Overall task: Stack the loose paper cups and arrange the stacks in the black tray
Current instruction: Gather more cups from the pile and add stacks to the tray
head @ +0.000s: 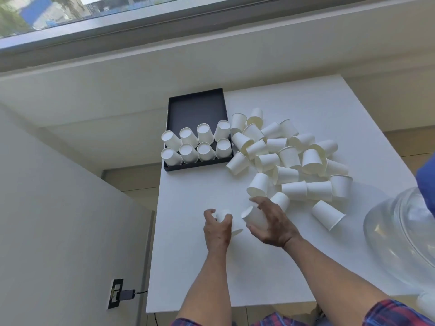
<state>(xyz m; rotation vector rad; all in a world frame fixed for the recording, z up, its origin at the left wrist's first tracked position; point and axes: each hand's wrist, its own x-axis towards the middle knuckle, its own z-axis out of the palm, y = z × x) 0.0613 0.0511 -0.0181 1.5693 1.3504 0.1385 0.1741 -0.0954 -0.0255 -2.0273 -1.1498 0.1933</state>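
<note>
On table: cup per grip

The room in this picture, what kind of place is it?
Probably an office or home room, though I cannot be sure: a white table stands under a window, a wall socket has a plug in it, and nothing shows a factory or shop.

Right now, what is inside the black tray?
Inside the black tray, eight upside-down white cup stacks stand in two rows of four, filling its near half. The far half shows bare dark floor. How many cups each stack holds cannot be seen, since the outer cups cover them.
</note>
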